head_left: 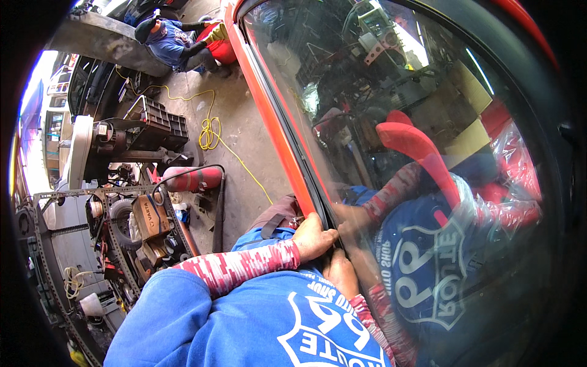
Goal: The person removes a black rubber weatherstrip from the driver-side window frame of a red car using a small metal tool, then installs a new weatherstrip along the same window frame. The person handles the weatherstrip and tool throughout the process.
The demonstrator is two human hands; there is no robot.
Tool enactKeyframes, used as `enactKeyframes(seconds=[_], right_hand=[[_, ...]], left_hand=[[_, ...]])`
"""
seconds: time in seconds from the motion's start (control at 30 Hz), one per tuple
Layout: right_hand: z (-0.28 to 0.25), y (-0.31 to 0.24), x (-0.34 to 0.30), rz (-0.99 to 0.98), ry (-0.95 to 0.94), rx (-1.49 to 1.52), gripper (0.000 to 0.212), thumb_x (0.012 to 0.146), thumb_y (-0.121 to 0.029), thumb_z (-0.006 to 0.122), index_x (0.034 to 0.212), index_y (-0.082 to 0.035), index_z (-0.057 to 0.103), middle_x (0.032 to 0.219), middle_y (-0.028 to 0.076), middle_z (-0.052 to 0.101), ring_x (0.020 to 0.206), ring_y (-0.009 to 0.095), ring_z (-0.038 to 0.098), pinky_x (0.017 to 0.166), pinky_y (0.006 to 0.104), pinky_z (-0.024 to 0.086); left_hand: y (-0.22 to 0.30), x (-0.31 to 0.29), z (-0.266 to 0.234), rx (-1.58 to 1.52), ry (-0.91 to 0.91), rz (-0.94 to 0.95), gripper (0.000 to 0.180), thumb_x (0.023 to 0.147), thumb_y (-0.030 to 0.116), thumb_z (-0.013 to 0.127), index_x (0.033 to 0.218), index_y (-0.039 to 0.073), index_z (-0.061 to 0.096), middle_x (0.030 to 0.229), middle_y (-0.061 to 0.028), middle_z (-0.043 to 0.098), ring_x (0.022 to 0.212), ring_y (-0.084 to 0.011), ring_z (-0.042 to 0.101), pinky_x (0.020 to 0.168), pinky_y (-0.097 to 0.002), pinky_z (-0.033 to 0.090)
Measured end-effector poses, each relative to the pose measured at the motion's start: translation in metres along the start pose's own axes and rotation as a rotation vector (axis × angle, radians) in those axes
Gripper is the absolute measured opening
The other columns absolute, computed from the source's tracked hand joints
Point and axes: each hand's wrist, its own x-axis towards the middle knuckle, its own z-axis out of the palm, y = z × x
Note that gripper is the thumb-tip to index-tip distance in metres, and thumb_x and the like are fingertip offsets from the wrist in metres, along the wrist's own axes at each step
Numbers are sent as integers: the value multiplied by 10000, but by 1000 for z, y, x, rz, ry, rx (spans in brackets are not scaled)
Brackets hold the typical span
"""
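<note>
A black rubber window strip point(310, 177) runs along the lower edge of a car's large glass window point(342, 147), beside the red painted body edge point(278, 122). My left hand point(315, 237) is closed at the near part of the strip, its fingers and thumb pressed against it. Just below and to the right, my right hand point(342, 273) has its fingers bent up to the same strip, close to the glass. Part of its fingers is hidden by the strip and my left hand. Both forearms wear red and white patterned sleeves point(244, 266).
Inside the glass are red parts in clear plastic point(513, 159), mixed with my reflection. Left of me stand a metal rack point(79, 229) with a cardboard box point(150, 217) and a red fire extinguisher point(192, 178). A yellow cord point(211, 131) crosses the floor. A co-worker point(174, 46) crouches farther off, holding a red panel.
</note>
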Motion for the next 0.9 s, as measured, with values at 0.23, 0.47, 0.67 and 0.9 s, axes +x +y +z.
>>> enactKeyframes(seconds=[0.23,0.47,0.67,0.9], right_hand=[[0,-3,0,67,-47,-54,407,1012,-285,559,1251,44,547,957,382,639,909,551,628,744,590,490],[-13,-20,-9,166,-45,59,370,995,-222,577,1248,47,546,941,378,642,901,553,627,733,594,487],[-8,-21,-4,142,-16,-132,252,939,-149,577,1097,45,548,833,358,642,797,544,637,696,611,489],[-7,-33,-4,149,66,-99,256,941,-205,602,963,35,516,828,352,641,804,564,620,708,631,474]], left_hand=[[0,0,-3,-31,-21,14,301,883,215,705,1039,-41,682,899,-137,733,847,-194,705,737,-358,558],[3,-4,-2,-115,-127,-28,650,786,311,718,1145,-202,544,1096,-386,653,1105,-452,664,968,-456,518],[19,-8,-25,-199,-206,-95,552,857,340,688,1069,-162,601,924,-317,699,815,-381,743,741,-439,598],[31,-12,-36,-521,-295,-259,307,952,238,609,1118,-20,596,812,-134,676,621,-248,703,528,-360,591]])
